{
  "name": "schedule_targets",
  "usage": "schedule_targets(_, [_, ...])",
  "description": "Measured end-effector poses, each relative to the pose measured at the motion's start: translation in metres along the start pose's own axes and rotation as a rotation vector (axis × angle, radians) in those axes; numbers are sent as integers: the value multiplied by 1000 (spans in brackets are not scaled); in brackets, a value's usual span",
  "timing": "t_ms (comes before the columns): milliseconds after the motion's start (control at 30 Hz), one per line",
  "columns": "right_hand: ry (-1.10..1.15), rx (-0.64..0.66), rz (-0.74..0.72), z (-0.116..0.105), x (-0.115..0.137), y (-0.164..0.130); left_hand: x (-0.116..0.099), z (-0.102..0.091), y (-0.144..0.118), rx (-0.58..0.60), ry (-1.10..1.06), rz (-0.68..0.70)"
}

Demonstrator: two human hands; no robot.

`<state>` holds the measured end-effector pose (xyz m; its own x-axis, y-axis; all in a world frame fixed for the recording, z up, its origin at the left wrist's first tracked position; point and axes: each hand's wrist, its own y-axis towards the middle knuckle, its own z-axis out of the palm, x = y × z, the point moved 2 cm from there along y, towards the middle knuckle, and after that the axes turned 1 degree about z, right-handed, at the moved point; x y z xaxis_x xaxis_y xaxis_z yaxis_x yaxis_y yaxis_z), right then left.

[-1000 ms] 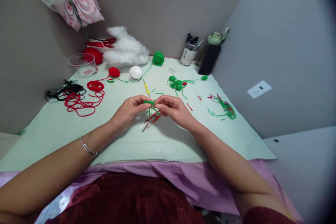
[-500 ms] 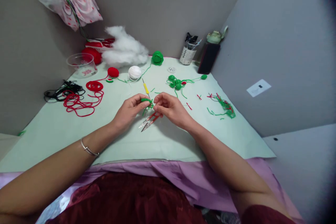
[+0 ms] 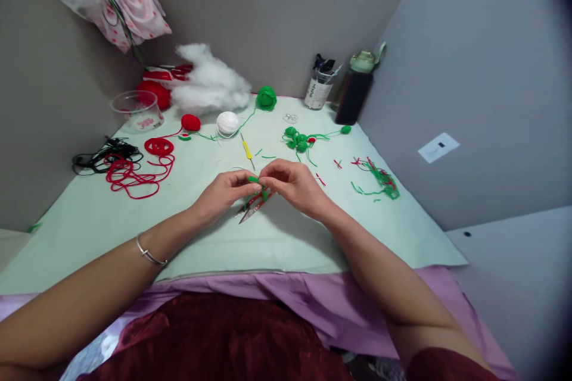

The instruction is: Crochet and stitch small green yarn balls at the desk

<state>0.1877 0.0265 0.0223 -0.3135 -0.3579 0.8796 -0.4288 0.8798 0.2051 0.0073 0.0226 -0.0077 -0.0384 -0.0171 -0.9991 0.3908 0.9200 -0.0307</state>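
Note:
My left hand (image 3: 226,191) pinches a small green crocheted piece (image 3: 253,179) between thumb and fingers. The fingertips of my right hand (image 3: 292,183) meet it from the other side, closed on green yarn at its edge; the exact grip is partly hidden. Loose green yarn ends hang below my fingers. Under my hands lie thread snips (image 3: 252,213) with orange-red handles, blades pointing left and toward me. Just beyond my fingers rests a yellow-handled crochet hook (image 3: 246,149).
Green crocheted pieces (image 3: 300,140) lie beyond my right hand, yarn scraps (image 3: 384,181) further right. To the left are red yarn (image 3: 143,175) and black yarn (image 3: 109,155). Behind stand yarn balls (image 3: 227,123), white stuffing (image 3: 210,83), a plastic tub (image 3: 137,113) and a bottle (image 3: 355,92).
My right fingertips have closed in against the green piece, where a small gap stood before. Both hands sit slightly lower, covering more of the snips, and the green piece shows less.

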Motion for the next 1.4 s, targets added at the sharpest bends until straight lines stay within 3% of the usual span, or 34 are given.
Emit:
schedule_targets(100, [72,0,28,-1,2,2,2,2,-1,64,-24,-21])
schedule_targets(267, [388,-175,143,-10,2,8,-2,5,-2,112,-101,-61])
schedule_targets(467, [398,85,198,-7,-3,6,0,0,-1,102,-123,-53])
schedule_targets(667, [355,140,164,2,0,4,3,1,0,120,-111,-82])
schedule_targets(733, [354,105,157,1,-1,5,3,3,0,129,-104,-96])
schedule_targets(900, [547,-212,179,-23,-11,11,1,10,-3,221,-76,-135])
schedule_targets(1100, [830,5,324,-29,-15,14,1,7,-2,258,-180,-177])
schedule_targets(1167, [855,-90,302,-37,-17,16,1,5,-2,260,-216,-174])
schedule_targets(1300, [910,-421,243,-64,-28,19,1,4,-3,314,-247,-224])
schedule_targets(1400, [925,-512,240,-74,-35,19,-1,3,-3,320,-291,-243])
